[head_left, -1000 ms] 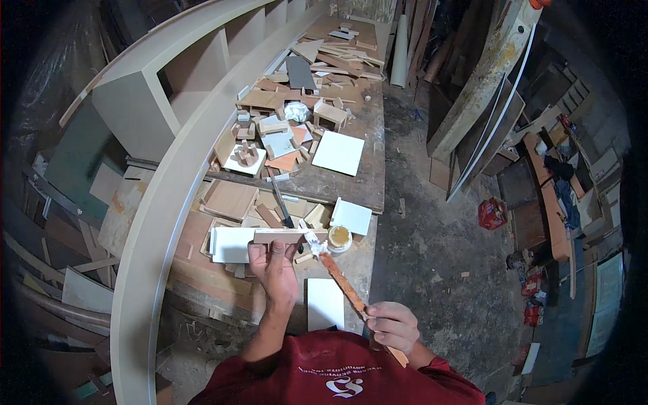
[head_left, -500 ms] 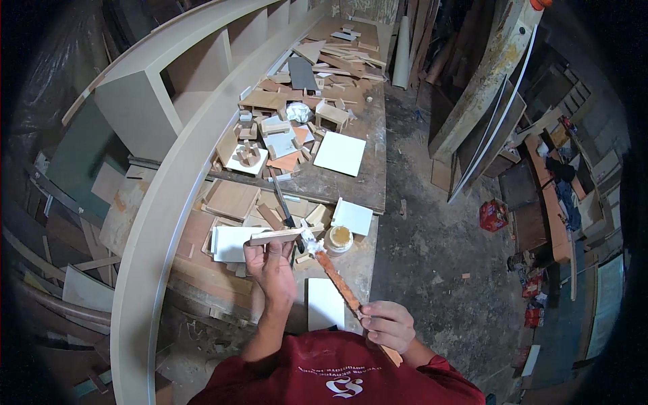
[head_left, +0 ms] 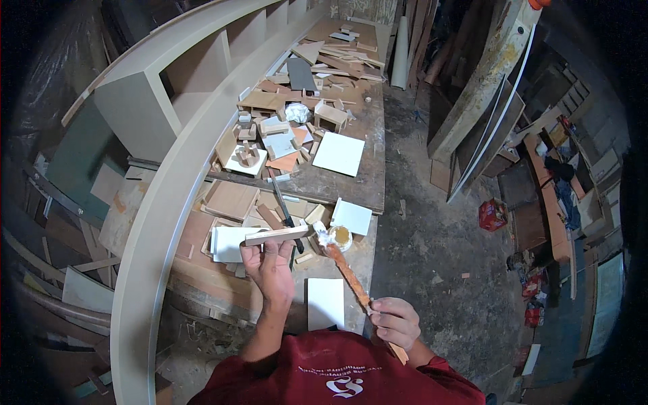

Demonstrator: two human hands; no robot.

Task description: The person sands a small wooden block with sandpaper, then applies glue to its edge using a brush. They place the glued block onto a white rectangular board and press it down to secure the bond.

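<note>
Curved frame (head_left: 155, 223): I see a long pale arched panel running from near left to far centre along the left edge of the bench (head_left: 364, 182). It crowds the working space; a knock from the left elbow could, in my judgement, shift the loose pieces stacked against it.

Bench: covered far to near with wood offcuts (head_left: 270, 135) and white square boards (head_left: 339, 153). Little bare surface shows near the hands, so anything set down may land tilted or slide off the near edge.

Left hand (head_left: 270, 266): raised over the near part of the bench, fingers (head_left: 260, 248) curled and pinching a short flat wood strip (head_left: 277, 235) from below, held roughly level. Held only by the fingertips, the strip could twist under pressure from the right.

Right hand (head_left: 395, 320): near right, close to the body, fingers closed around the lower end of a long reddish stick (head_left: 347, 270).

Stick tip: it carries a whitish blob (head_left: 322, 235) just beside the right end of the strip, and over a small open jar (head_left: 341, 235) of amber liquid. Held so far back, I judge the tip hard to steer; the blob may smear the left fingers or drip onto the bench.

Jar: stands just beside a white board (head_left: 352, 217); a sideways sweep of the stick could tip it.
</note>
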